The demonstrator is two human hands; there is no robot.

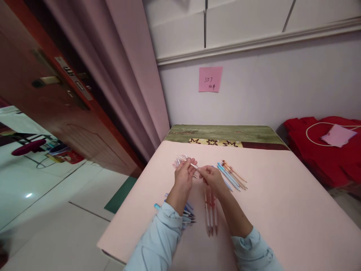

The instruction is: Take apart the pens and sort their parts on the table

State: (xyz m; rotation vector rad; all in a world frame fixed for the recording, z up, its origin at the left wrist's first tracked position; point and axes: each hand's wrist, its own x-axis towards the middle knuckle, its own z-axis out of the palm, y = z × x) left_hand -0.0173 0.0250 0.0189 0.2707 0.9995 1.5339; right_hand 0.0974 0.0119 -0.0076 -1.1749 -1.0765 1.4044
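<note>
Fingers grip a slender white piece; a pink note reads "357".

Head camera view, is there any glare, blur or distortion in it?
In the head view, a bright glare spot marks the floor; in that view, the door leans steeply, likely wide-angle distortion; there too, the thin white item in the left hand looks soft in detail.

Pale wall, mauve curtain, reddish-brown door (standing open), tiled floor.
</note>
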